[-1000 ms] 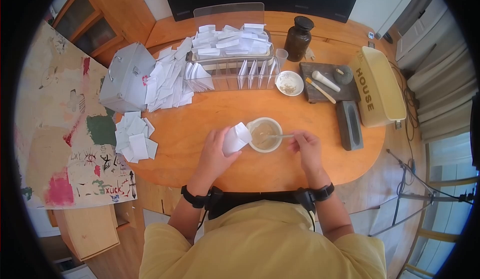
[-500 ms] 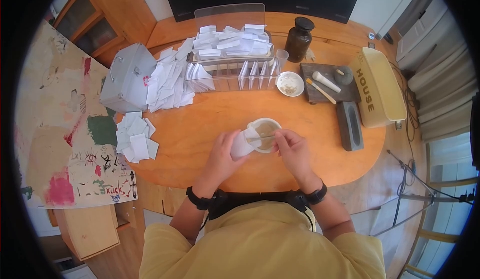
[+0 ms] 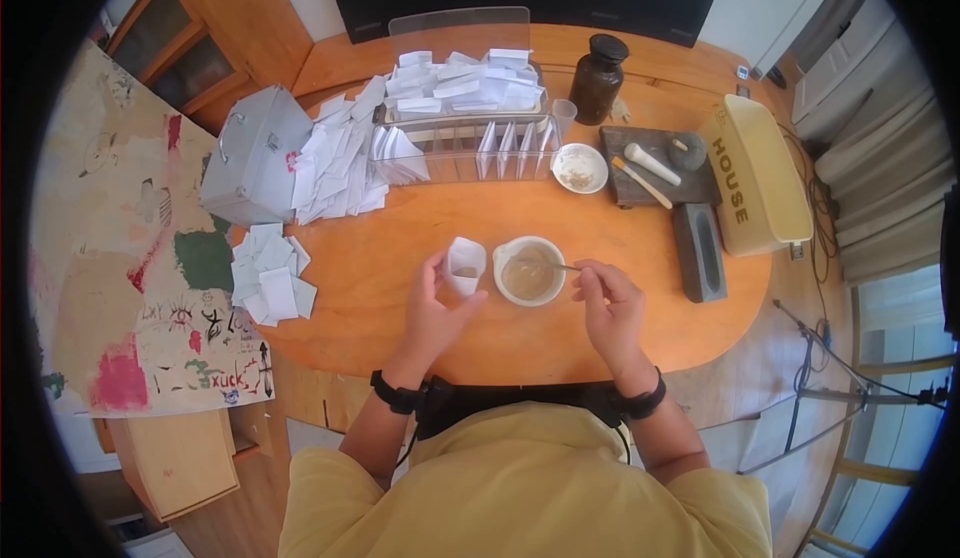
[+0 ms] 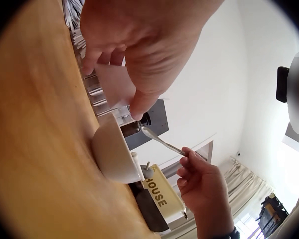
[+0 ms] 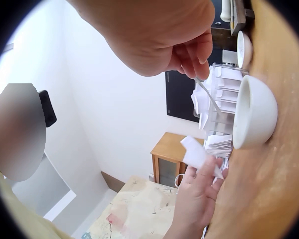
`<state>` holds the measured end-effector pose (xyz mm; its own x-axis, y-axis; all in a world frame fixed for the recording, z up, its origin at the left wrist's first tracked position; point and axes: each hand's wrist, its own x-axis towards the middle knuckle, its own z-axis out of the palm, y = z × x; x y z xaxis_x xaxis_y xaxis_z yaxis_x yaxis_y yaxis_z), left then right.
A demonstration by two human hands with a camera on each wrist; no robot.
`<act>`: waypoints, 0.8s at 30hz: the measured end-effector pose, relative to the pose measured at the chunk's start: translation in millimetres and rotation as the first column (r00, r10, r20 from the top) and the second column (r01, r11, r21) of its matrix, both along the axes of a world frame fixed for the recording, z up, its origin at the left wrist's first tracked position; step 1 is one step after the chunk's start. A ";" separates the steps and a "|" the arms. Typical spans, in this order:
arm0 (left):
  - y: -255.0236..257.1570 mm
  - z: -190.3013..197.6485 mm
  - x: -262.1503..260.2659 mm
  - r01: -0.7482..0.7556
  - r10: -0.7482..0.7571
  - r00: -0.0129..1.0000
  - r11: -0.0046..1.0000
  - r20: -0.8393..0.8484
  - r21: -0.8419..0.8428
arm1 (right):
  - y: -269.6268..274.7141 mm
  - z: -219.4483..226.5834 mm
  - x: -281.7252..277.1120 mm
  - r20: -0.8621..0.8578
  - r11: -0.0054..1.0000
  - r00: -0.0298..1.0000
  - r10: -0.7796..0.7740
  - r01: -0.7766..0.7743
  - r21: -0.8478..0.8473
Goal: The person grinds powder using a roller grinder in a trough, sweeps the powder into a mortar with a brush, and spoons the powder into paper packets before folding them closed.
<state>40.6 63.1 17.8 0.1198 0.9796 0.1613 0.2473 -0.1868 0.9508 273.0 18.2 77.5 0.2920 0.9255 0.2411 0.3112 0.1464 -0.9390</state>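
My left hand (image 3: 436,316) holds a white paper packet (image 3: 466,263) with its mouth open, just left of a white mortar bowl (image 3: 499,283). A little tan material shows inside the packet. The bowl has a small spout and contains tan powder (image 3: 530,276). From the right side, my right hand (image 3: 613,313) pinches the handle of a slim metal spoon (image 4: 162,141), whose tip reaches over the bowl. In the right wrist view the spoon (image 5: 208,94) slants above the bowl's rim, and the paper packet (image 5: 195,153) stays between the left fingers.
Loose white packets (image 3: 345,153) lie by a silver case (image 3: 255,153). Behind the bowl stands a clear organizer (image 3: 465,163) with packets. A small white dish (image 3: 580,180), dark slab (image 3: 625,190), pestle (image 3: 652,163), brush (image 3: 642,180), brown jar (image 3: 597,83) and yellow bin (image 3: 765,173) are right.
The packet was tilted to the bowl's rim with the spoon at its mouth half a second ago. Now the packet stands more upright, further left; the spoon hand has drawn back right.
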 end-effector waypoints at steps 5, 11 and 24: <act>0.8 4.1 6.4 -0.044 0.052 0.970 0.998 0.237 -0.038 | 0.1 -18.0 5.5 -0.199 0.963 0.980 -0.030 -0.025 -0.268; 4.4 6.6 10.6 -0.092 0.091 0.955 0.996 0.282 -0.011 | 4.1 -38.3 8.0 -0.388 0.941 0.921 -0.036 -0.100 -0.324; -2.3 34.8 25.5 -0.137 0.141 0.981 0.990 -0.133 0.039 | 10.7 -1.6 -5.2 0.223 0.991 0.974 -0.034 0.061 -0.115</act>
